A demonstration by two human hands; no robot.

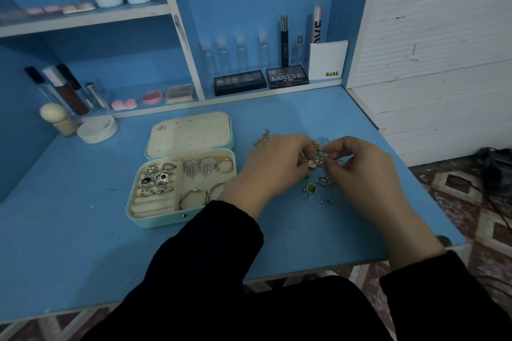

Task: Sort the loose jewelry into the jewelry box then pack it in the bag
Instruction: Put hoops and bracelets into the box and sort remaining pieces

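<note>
On the blue tabletop [83, 230], right of centre, the loose jewelry [318, 158] lies in a small tangle of gold chain and silver pieces. It trails from far to near, down to a green-stone pendant [311, 188] closer to the person. The left hand [271, 166] and right hand [363, 171] meet over it, the fingers [333, 150] of both curled and pinching strands of the tangle. Just to the left sits the mint-green jewelry box [166, 221], its cream lid [191, 133] laid back away from the person and its clasp facing them. It holds rings [156, 177] in the left rolls, and silver fan-shaped pieces and hoops [194, 196] on the right.

Dim bluish light, soft wide-angle blur.
</note>
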